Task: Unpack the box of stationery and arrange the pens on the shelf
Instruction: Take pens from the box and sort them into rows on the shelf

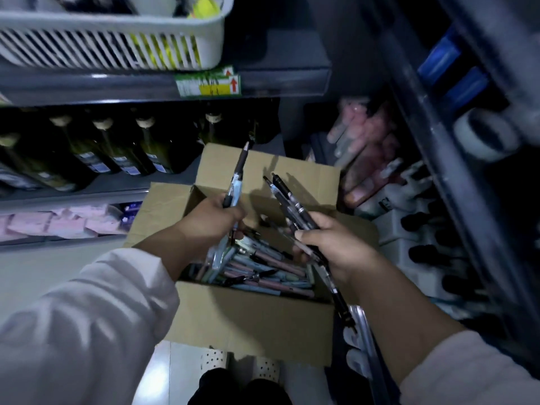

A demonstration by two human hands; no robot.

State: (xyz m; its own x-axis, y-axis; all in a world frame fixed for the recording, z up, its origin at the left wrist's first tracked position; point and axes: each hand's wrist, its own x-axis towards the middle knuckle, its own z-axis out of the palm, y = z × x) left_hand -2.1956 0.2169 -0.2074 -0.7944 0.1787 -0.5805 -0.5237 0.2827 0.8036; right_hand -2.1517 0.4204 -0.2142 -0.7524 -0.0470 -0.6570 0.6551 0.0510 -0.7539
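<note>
Head view. On the front edge of the upper shelf [87, 86], a green and yellow price label [209, 83] with two red arrows pointing up; print too blurred to read. Likewise unreadable: the pale labels on the dark bottles [117, 147] lined up on the shelf below. Print on the pens too small to make out.

Below the shelves, an open brown cardboard box [248, 317], flaps spread, holding loose pens [263, 267] in pink, pale blue and green, lying crosswise against its near wall. Above the box's left edge, left hand [213, 220] curled round a single pen [238, 176]: black grip, clear blue-tinted barrel, tip pointing up towards the bottles. Above the right edge, right hand [336, 247] clenched round a bundle of black pens [292, 203], fanned up and left over the opening, ends sticking out below the palm. White sleeves on both arms. At the top left corner, a white slatted basket [111, 45] on the upper shelf.
</note>
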